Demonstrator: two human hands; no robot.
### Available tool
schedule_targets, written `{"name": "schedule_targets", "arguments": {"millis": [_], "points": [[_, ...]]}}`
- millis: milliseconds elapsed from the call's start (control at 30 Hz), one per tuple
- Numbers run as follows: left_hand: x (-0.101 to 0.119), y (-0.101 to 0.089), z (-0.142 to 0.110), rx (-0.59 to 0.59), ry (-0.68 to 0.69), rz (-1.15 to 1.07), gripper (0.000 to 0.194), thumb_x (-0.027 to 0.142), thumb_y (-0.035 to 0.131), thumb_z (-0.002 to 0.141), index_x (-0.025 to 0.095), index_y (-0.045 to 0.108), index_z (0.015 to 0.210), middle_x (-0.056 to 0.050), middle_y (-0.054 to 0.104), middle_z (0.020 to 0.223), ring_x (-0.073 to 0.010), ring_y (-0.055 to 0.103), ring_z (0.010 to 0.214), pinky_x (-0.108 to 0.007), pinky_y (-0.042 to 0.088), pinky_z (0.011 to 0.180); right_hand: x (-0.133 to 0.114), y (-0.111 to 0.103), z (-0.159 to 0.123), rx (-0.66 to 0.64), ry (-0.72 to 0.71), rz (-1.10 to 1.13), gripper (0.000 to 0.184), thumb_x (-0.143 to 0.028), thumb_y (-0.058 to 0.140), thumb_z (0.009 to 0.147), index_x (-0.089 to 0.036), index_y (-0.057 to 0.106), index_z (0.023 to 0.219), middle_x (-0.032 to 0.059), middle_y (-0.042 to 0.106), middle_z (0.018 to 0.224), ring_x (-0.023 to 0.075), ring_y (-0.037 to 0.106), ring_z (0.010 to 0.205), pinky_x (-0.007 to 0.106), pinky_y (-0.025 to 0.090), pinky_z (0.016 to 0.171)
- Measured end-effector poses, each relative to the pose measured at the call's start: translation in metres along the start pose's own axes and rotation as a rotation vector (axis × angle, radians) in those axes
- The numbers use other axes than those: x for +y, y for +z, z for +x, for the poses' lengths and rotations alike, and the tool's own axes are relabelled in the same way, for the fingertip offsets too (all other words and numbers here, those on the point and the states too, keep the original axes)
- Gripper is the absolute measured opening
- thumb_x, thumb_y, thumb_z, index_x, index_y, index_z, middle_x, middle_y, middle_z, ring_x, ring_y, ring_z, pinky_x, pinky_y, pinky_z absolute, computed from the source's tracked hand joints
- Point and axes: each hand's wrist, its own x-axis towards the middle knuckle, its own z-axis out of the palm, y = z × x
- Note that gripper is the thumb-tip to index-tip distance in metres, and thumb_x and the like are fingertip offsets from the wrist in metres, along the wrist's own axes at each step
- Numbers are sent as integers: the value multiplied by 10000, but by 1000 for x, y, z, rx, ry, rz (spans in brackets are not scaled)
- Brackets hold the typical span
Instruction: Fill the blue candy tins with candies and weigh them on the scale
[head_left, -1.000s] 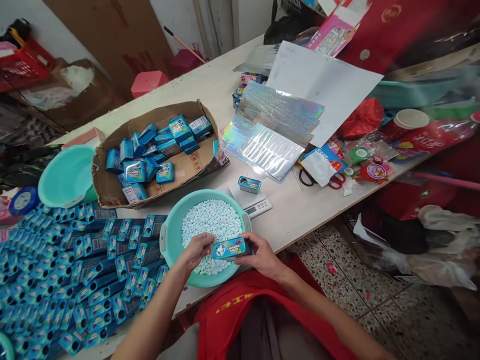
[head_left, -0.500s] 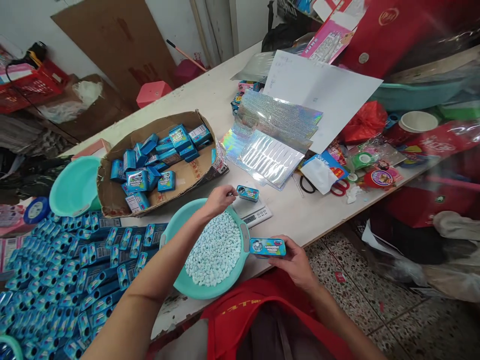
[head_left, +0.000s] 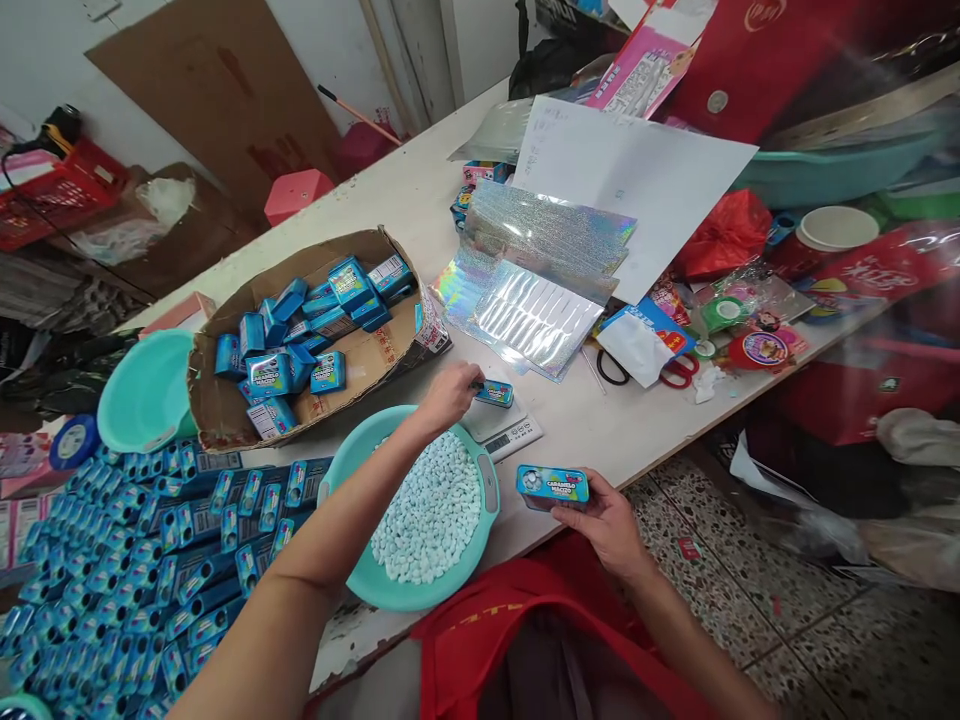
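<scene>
now left grip [head_left: 448, 397] pinched on scale tin [head_left: 493, 393], right grip [head_left: 604, 520] around blue tin [head_left: 553, 486]

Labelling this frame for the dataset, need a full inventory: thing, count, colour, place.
candy basin: one, teal, table's near edge, filled with pale blue-white candies
scale: one, white, right of basin
small tin: one, blue, on the scale
closed tin: one, blue, off the table edge
cardboard box: one, brown, behind basin, holds many blue packs
flat cartons: many, blue, spread at left
empty basin: one, teal, far left
holographic sheets: several, silver, centre
white sheet: one, behind them
scissors: one pair, red and black handles, right
table: one, off-white
left hand: touching the small tin
right hand: holding the closed tin
</scene>
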Motion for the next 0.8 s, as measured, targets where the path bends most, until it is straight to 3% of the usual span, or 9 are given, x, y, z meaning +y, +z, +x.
{"name": "schedule_targets", "arguments": {"millis": [167, 300, 400, 500, 567, 667, 800], "points": [[-9, -11, -15, 144, -52, -8, 178, 91, 535, 732, 194, 644, 828, -27, 608, 845, -152, 529, 729, -248, 360, 685, -3, -2, -2, 8, 3, -4, 457, -380, 853, 521, -208, 621, 874, 19, 671, 819, 199, 636, 760, 358, 548, 741], [-42, -15, -62, 235, -281, 60, 107, 207, 511, 793, 190, 615, 774, -20, 610, 752, -159, 533, 696, -249, 346, 643, -3, -7, -7, 2, 32, -9, 457, -376, 854, 519, -209, 617, 873, 13, 676, 788, 197, 642, 731, 353, 551, 713], [-70, 7, -108, 77, -453, 157, 125, 252, 553, 776, 183, 627, 851, -60, 640, 839, -196, 559, 741, -263, 340, 638, 0, -8, -11, -9, 51, -3, 446, -364, 845, 544, -206, 606, 886, 25, 686, 816, 211, 654, 760, 377, 548, 747], [-81, 37, -141, -106, -481, 174, 254, 227, 614, 726, 178, 618, 975, -98, 629, 1002, -219, 577, 814, -272, 358, 670, 1, -6, -13, -42, 75, 31, 435, -348, 832, 576, -207, 592, 910, 37, 695, 862, 226, 664, 801, 413, 538, 797], [-81, 49, -153, -152, -467, 155, 176, 171, 581, 731, 187, 626, 900, -84, 630, 967, -213, 577, 830, -274, 365, 695, 1, -3, -13, -39, 74, 24, 437, -358, 833, 573, -207, 592, 905, 35, 696, 848, 223, 664, 788, 415, 540, 795], [-82, 48, -158, -139, -469, -19, 60, 140, 595, 691, 196, 600, 709, -35, 620, 766, -192, 568, 772, -261, 375, 683, 0, 0, -13, -10, 54, -15, 446, -384, 846, 534, -209, 598, 860, 20, 691, 793, 212, 657, 745, 394, 552, 759], [-93, 34, -163, -22, -666, -622, 186, 292, 701, 648, 175, 580, 725, 13, 534, 602, -125, 506, 546, -230, 376, 534, -2, 2, -13, -27, 72, 17, 427, -367, 847, 535, -216, 601, 850, 13, 697, 812, 217, 664, 769, 394, 550, 773]]}}
